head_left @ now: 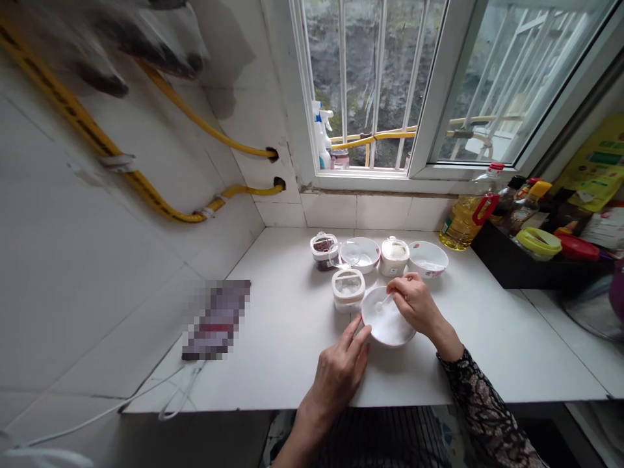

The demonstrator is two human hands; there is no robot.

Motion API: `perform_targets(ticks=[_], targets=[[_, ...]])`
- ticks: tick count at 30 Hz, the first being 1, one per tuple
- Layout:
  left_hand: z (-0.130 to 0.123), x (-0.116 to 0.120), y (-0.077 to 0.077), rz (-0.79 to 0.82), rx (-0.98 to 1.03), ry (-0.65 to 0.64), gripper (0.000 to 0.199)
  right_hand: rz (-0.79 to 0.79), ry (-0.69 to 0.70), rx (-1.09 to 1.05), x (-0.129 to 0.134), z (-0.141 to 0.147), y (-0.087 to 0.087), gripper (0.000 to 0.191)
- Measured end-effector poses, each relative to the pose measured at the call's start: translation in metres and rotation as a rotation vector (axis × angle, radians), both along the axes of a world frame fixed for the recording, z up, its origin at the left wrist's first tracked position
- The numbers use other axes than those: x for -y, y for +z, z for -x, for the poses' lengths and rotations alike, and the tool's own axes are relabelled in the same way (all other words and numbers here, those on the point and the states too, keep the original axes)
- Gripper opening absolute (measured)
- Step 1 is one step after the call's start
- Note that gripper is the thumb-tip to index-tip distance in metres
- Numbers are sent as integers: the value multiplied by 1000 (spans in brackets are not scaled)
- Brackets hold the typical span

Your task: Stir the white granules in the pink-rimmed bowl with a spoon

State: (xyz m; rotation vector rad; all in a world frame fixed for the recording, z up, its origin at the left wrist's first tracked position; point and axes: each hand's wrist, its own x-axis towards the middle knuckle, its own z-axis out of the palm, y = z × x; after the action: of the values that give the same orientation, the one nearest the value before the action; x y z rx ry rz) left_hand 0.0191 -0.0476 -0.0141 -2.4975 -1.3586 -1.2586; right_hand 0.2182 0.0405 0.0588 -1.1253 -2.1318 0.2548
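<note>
Bowl (390,342) with something white and loose inside sits right of centre in the frame, near the front of the white surface (287,344). A small white spoon (380,306) dips into it, its handle pinched between the fingers of the right hand (415,304). The left hand (337,369) lies lower in the frame, its fingers stretched out and touching the bowl's left rim, not closed around it. Just beyond the bowl, toward the frame's centre, stands a lidded white jar (348,300). Behind it runs a row: a jar with dark contents (324,261), a second bowl (366,267), a pale jar (394,262) and a third bowl (429,268). Farther right are an oil bottle (458,224) and a black box (504,265) of bottles. A pixelated object (217,322) lies at lower left; a window (419,166) fills the upper right.
</note>
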Motion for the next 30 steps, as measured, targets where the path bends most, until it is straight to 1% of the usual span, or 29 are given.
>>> perform_targets(ticks=[3,7,10,12,14,17,21,26,30], targets=[[0,0,-1,1,-5,-7,35,84,58,7,3,5,-2,22],[0,0,-1,-4,-8,-5,34,204,70,-96,5,6,1,22],[0,0,0,-7,-3,-8,34,305,26,-245,4,5,5,21],[-1,0,0,-12,1,-4,34,409,-6,-372,3,4,6,18],[-1,0,1,-17,4,0,34,510,-25,-503,1,2,7,16],[-1,0,1,-23,3,-5,33,607,-36,-673,-3,-1,6,15],[-1,0,2,-26,-6,-3,34,668,-42,-790,-7,-4,7,14],[-1,0,1,-27,-12,3,33,697,-58,-850,-8,-5,9,13],[-1,0,1,-41,-20,4,33,712,-42,-895,-9,-7,9,12]])
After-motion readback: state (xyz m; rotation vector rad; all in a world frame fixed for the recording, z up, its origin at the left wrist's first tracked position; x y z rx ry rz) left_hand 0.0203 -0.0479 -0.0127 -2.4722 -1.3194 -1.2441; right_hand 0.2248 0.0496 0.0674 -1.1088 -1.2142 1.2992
